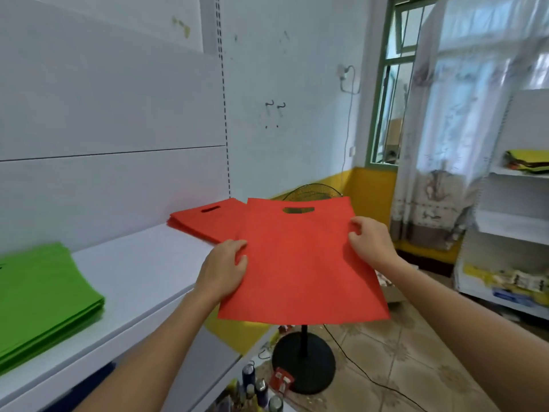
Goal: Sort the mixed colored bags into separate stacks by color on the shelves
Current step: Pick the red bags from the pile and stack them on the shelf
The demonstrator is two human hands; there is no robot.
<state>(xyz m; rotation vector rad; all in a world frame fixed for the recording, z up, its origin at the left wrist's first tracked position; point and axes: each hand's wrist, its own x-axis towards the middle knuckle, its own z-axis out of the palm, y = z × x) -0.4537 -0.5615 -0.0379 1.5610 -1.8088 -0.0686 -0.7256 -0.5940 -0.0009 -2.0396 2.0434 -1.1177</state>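
Grip pinches: left hand [221,270], right hand [371,242] hold red bag [300,263] above tiled floor [401,352] beside white shelf [142,272], handle slot [298,210] far, lengthwise near-to-far.

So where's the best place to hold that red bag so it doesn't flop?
By its two side edges, coming in from either side. The red bag is a thin flat sheet, so one grip would likely let it droop. Here the left hand pinches the left edge and the right hand the right edge, which holds it spread.
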